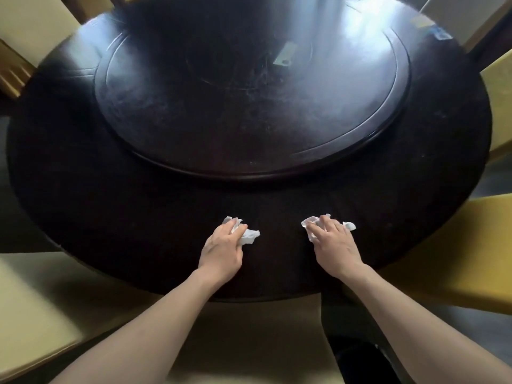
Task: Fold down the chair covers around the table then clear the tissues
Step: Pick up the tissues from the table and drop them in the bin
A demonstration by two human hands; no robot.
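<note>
Two crumpled white tissues lie on the near part of the dark round table (110, 206). My left hand (223, 249) lies over the left tissue (249, 235), its fingers curled round the paper. My right hand (332, 242) covers the right tissue (309, 227), fingers curling onto it; a white scrap (349, 225) shows at the hand's right side. Yellow chair covers (454, 250) surround the table.
A raised dark turntable (249, 87) fills the table's middle, with a small pale card (285, 54) on it. Another small packet (440, 33) sits near the far right rim. Yellow-covered chairs stand at left (33, 306), right and behind the table.
</note>
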